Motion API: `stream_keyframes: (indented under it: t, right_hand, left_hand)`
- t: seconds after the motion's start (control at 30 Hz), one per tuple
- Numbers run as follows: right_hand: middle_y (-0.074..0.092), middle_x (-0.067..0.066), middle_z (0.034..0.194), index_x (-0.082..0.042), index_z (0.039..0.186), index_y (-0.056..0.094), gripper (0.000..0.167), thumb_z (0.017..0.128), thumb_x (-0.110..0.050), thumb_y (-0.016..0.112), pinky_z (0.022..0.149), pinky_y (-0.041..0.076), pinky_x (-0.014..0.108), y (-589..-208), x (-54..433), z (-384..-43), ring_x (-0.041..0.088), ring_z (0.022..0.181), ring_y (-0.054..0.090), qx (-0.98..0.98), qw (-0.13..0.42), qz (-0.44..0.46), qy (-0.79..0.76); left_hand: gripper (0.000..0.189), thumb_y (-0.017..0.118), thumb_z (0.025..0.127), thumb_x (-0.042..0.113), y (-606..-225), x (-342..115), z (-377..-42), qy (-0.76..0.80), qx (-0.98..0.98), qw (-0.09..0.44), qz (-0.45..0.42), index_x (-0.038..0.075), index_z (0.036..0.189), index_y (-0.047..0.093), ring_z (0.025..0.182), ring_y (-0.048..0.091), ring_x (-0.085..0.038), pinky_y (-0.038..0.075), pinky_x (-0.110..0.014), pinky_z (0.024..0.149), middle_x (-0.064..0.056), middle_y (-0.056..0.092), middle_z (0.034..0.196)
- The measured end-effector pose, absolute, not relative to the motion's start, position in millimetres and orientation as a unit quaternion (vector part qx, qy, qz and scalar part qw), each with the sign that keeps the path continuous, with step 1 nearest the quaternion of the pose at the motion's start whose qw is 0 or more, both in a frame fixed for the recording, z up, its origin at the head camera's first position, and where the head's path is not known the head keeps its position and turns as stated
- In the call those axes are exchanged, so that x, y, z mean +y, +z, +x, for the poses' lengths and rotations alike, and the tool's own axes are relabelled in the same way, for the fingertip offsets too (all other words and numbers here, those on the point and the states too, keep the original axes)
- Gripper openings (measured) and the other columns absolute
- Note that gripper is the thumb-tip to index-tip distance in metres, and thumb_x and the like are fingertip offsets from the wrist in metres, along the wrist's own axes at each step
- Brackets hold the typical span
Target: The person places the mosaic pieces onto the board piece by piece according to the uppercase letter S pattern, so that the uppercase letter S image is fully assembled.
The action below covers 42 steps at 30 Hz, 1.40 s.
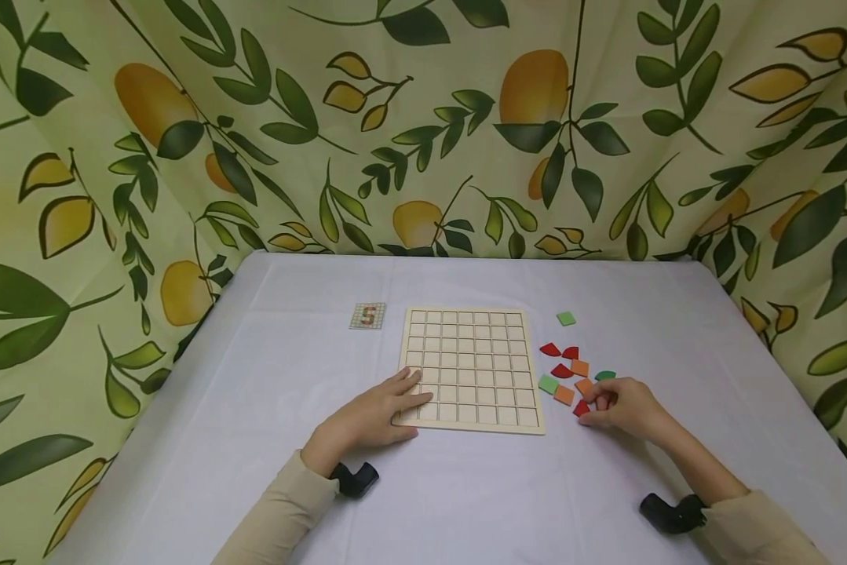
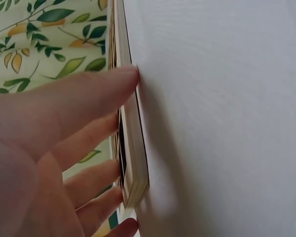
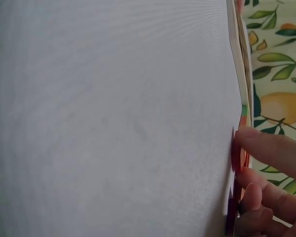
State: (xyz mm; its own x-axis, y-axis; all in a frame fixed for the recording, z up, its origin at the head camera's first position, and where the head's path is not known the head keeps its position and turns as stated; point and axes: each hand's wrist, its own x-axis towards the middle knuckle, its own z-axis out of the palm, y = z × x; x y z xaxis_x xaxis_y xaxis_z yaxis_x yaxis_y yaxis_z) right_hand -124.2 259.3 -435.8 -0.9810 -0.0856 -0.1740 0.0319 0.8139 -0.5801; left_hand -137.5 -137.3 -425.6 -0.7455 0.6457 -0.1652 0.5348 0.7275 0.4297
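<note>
A pale wooden grid board (image 1: pixel 469 369) lies flat on the table. My left hand (image 1: pixel 374 410) rests on its near left corner, fingers spread over the squares. In the left wrist view the thumb (image 2: pixel 103 89) lies along the board's side edge (image 2: pixel 135 163). Right of the board, my right hand (image 1: pixel 628 406) pinches a red piece (image 1: pixel 582 408) between thumb and fingers, close to the cloth. The right wrist view shows this red piece (image 3: pixel 236 150) between the fingertips. Around it lie orange squares (image 1: pixel 564 395), a light green square (image 1: pixel 548 384) and red quarter-round pieces (image 1: pixel 561 371).
A small card (image 1: pixel 368 316) with a coloured figure on a grid lies left of the board. One green square (image 1: pixel 567 318) sits apart, farther back. A dark green piece (image 1: pixel 605 376) is by the right hand. White cloth (image 1: pixel 310 329) covers the table; a patterned curtain (image 1: pixel 423 141) hangs behind.
</note>
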Motion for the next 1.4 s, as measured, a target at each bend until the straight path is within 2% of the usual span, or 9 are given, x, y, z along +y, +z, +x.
stream_keyframes:
  t: [0.17, 0.7, 1.0, 1.4]
  right_hand:
    - [0.048, 0.001, 0.066, 0.0, 0.085, 0.068, 0.023, 0.073, -0.014, 0.082, 0.048, 0.035, 0.017, -435, 257, -125, 0.016, 0.067, 0.044, 0.948, 0.097, -0.015, -0.304]
    - [0.047, 0.0, 0.064, -0.001, 0.087, 0.069, 0.025, 0.072, -0.016, 0.083, 0.049, 0.033, 0.018, -432, 256, -127, 0.014, 0.066, 0.044, 0.949, 0.098, -0.032, -0.297]
    - [0.048, 0.001, 0.066, 0.003, 0.091, 0.068, 0.03, 0.073, -0.016, 0.082, 0.05, 0.033, 0.019, -421, 260, -131, 0.014, 0.067, 0.044, 0.948, 0.093, -0.022, -0.305]
    - [0.047, -0.001, 0.065, 0.0, 0.091, 0.068, 0.026, 0.076, -0.018, 0.08, 0.047, 0.033, 0.019, -416, 254, -142, 0.013, 0.065, 0.043, 0.943, 0.088, -0.037, -0.319]
  left_hand:
    - [0.052, 0.064, 0.092, 0.026, -426, -134, -135, 0.176, 0.917, 0.146, 0.325, 0.016, 0.141, 0.05, 0.149, 0.026, -0.034, 0.034, -0.05, 0.118, -0.015, 0.029, 0.159]
    - [0.051, 0.062, 0.093, 0.022, -425, -124, -128, 0.147, 0.922, 0.14, 0.33, 0.015, 0.142, 0.049, 0.149, 0.026, -0.035, 0.034, -0.048, 0.118, -0.018, 0.028, 0.159]
    - [0.05, 0.062, 0.094, 0.029, -426, -124, -129, 0.105, 0.925, 0.102, 0.351, 0.016, 0.141, 0.051, 0.147, 0.031, -0.035, 0.036, -0.045, 0.118, -0.017, 0.034, 0.157]
    - [0.049, 0.059, 0.095, 0.031, -426, -124, -134, 0.124, 0.915, 0.132, 0.361, 0.019, 0.143, 0.049, 0.15, 0.026, -0.032, 0.03, -0.045, 0.122, -0.009, 0.033, 0.159]
